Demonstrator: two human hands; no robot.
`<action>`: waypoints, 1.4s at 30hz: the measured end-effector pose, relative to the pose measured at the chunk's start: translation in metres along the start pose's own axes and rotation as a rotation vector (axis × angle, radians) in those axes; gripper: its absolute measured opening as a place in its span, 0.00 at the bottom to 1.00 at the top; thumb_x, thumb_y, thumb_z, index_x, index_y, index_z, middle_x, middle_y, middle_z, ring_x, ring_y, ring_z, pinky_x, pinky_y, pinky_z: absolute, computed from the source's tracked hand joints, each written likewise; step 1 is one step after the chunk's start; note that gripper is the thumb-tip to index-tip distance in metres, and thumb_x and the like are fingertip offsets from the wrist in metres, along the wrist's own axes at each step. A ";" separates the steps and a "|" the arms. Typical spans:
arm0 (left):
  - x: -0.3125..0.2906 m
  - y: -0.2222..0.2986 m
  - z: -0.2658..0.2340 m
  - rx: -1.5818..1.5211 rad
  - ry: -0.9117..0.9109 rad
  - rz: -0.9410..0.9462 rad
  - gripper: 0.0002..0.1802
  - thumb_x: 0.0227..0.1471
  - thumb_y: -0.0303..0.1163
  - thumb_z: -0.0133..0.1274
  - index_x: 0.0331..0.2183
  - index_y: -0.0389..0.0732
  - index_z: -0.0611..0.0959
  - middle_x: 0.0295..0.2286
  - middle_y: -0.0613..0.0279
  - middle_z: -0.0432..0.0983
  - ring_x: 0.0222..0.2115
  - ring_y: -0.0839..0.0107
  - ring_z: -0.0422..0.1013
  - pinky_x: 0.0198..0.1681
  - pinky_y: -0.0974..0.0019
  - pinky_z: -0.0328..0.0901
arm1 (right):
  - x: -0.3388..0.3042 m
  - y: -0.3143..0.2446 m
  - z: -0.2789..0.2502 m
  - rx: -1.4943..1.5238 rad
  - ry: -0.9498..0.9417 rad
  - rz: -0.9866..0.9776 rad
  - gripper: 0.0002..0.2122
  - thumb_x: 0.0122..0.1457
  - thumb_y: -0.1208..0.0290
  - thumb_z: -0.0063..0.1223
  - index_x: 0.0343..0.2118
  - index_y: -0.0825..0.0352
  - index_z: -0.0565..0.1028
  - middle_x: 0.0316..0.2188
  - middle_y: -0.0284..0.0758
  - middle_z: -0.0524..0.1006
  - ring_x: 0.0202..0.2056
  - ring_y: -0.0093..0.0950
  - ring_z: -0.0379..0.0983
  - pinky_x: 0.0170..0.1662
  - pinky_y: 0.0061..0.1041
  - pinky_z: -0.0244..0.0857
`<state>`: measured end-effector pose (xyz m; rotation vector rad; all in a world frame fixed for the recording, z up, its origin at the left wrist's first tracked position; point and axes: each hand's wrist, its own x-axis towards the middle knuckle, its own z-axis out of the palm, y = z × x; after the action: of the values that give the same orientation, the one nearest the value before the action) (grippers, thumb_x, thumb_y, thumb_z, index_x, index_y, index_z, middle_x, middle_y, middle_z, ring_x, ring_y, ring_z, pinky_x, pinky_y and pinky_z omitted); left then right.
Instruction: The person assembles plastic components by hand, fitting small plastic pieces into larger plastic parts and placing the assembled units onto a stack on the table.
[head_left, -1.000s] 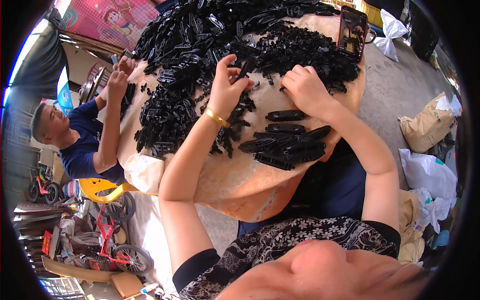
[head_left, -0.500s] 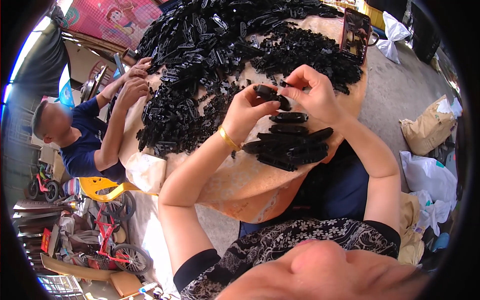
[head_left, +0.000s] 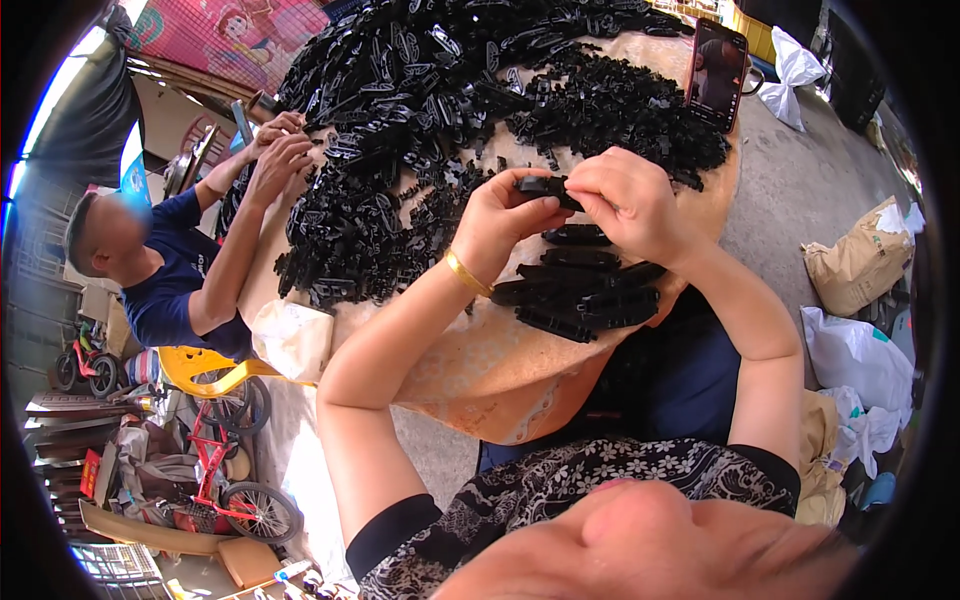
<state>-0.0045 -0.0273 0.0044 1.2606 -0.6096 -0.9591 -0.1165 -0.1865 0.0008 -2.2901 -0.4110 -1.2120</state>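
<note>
Between my hands is a long, narrow black plastic part [head_left: 542, 186]. My left hand [head_left: 492, 222] is closed around its left end, with the thumb along the near side. At the part's right end my right hand [head_left: 636, 202] is closed in a pinch, its fingertips against the part; any small piece between them is hidden. Just below the hands, a group of similar long black parts [head_left: 585, 290] lies stacked near the table's front edge. Beyond them is a heap of small black pieces [head_left: 630, 105].
A large pile of long black parts [head_left: 400, 70] covers the far side of the cloth-covered table [head_left: 440, 370]. A phone [head_left: 716, 80] stands at the far right. On the left a co-worker [head_left: 180, 265] has both hands at the pile. A white bag [head_left: 292, 340] lies at the left edge.
My right hand has closed in on the part's right end, and its fingers have curled tighter. The part has turned more level. The co-worker's hands have shifted slightly, and the phone's picture differs.
</note>
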 end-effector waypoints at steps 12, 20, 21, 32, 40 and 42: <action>0.002 0.008 -0.004 -0.248 -0.098 -0.076 0.15 0.58 0.31 0.43 0.45 0.34 0.71 0.28 0.59 0.74 0.21 0.71 0.72 0.21 0.71 0.68 | 0.001 -0.004 0.000 0.257 0.019 0.188 0.07 0.49 0.83 0.54 0.31 0.68 0.76 0.28 0.35 0.77 0.30 0.30 0.73 0.34 0.22 0.68; -0.002 0.017 -0.008 0.080 -0.098 -0.158 0.18 0.58 0.36 0.45 0.44 0.32 0.73 0.29 0.59 0.75 0.23 0.74 0.71 0.20 0.75 0.65 | 0.000 -0.007 -0.004 -0.103 -0.072 -0.205 0.13 0.37 0.82 0.56 0.30 0.65 0.76 0.32 0.31 0.76 0.32 0.30 0.70 0.33 0.24 0.68; -0.002 0.018 -0.009 0.124 -0.113 -0.164 0.19 0.57 0.36 0.46 0.45 0.32 0.73 0.30 0.59 0.75 0.24 0.74 0.72 0.22 0.75 0.67 | 0.000 -0.007 -0.003 -0.104 -0.071 -0.203 0.13 0.37 0.82 0.56 0.30 0.65 0.76 0.32 0.31 0.76 0.32 0.30 0.70 0.33 0.24 0.68; -0.006 0.009 0.002 0.758 -0.047 0.384 0.20 0.46 0.22 0.55 0.45 0.32 0.75 0.35 0.56 0.77 0.31 0.78 0.72 0.36 0.73 0.69 | -0.002 -0.002 -0.001 0.162 -0.170 0.276 0.13 0.46 0.72 0.59 0.36 0.68 0.75 0.30 0.36 0.76 0.33 0.37 0.71 0.37 0.32 0.67; -0.011 0.010 0.007 0.886 -0.022 0.494 0.18 0.41 0.23 0.56 0.39 0.37 0.78 0.30 0.49 0.77 0.29 0.57 0.75 0.34 0.65 0.69 | 0.000 0.002 -0.011 0.282 -0.331 0.396 0.16 0.48 0.70 0.60 0.40 0.68 0.75 0.27 0.37 0.77 0.30 0.26 0.73 0.34 0.23 0.66; -0.008 0.009 0.005 0.886 -0.089 0.514 0.18 0.41 0.24 0.56 0.39 0.37 0.78 0.30 0.49 0.76 0.30 0.57 0.75 0.35 0.65 0.69 | -0.002 0.017 -0.011 0.671 -0.371 0.656 0.17 0.50 0.68 0.59 0.42 0.69 0.74 0.29 0.33 0.77 0.31 0.17 0.70 0.33 0.19 0.65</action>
<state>-0.0105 -0.0224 0.0153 1.6977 -1.4449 -0.2898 -0.1167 -0.2067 -0.0013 -1.8097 -0.1309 -0.2580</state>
